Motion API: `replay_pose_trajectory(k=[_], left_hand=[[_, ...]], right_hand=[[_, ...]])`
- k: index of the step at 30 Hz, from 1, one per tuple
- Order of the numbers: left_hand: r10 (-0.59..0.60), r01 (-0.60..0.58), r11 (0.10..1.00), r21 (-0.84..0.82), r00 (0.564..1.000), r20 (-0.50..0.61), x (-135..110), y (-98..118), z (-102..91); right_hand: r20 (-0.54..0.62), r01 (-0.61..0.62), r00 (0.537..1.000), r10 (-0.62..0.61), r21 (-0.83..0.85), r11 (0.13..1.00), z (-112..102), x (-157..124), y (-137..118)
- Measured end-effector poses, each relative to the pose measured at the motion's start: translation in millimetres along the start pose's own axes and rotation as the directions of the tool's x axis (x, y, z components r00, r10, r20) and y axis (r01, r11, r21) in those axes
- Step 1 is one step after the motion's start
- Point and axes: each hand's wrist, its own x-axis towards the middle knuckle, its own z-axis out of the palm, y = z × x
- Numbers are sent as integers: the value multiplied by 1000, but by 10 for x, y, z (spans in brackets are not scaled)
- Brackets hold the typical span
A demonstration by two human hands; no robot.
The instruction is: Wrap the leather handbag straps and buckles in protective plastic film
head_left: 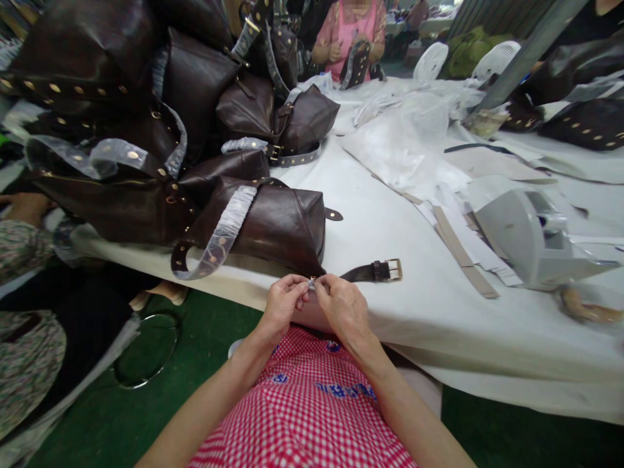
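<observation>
At the table's near edge, my left hand (pixel 285 302) and my right hand (pixel 342 308) meet with fingertips pinched together. Between them shows a small pale, shiny bit (pixel 311 283), too small to name, right by the lower corner of a dark brown leather bag (pixel 277 224). The bag lies on its side, with a studded strap (pixel 217 250) wrapped in clear plastic across it. From behind my right hand, a short leather strap with a gold buckle (pixel 394 270) sticks out to the right. A leather tab (pixel 333 214) pokes from the bag's far end.
More brown bags (pixel 195 91) are heaped at the left. A grey tape dispenser (pixel 526 234), cardboard strips (pixel 465 253) and plastic sheets (pixel 404 130) lie on the white table (pixel 361 240) at right. A co-worker in a pink apron (pixel 353 39) holds a bag piece opposite; another person's sleeve (pixel 24 250) is at left.
</observation>
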Motion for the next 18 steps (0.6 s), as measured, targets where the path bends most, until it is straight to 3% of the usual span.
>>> replay_pose_trajectory(k=[4, 9, 14, 18], left_hand=[[39, -38, 999, 36, 999, -9, 28, 42, 16], [-5, 6, 1000, 22, 1000, -26, 74, 91, 7], [-84, 84, 996, -22, 996, 16, 94, 126, -18], [-99, 100, 994, -34, 995, 27, 97, 146, -11]], right_hand=[[76, 27, 996, -48, 255, 967, -2, 31, 163], [123, -53, 992, 5, 389, 920, 13, 44, 413], [174, -150, 984, 40, 686, 712, 48, 24, 392], [130, -144, 989, 68, 778, 612, 101, 16, 241]])
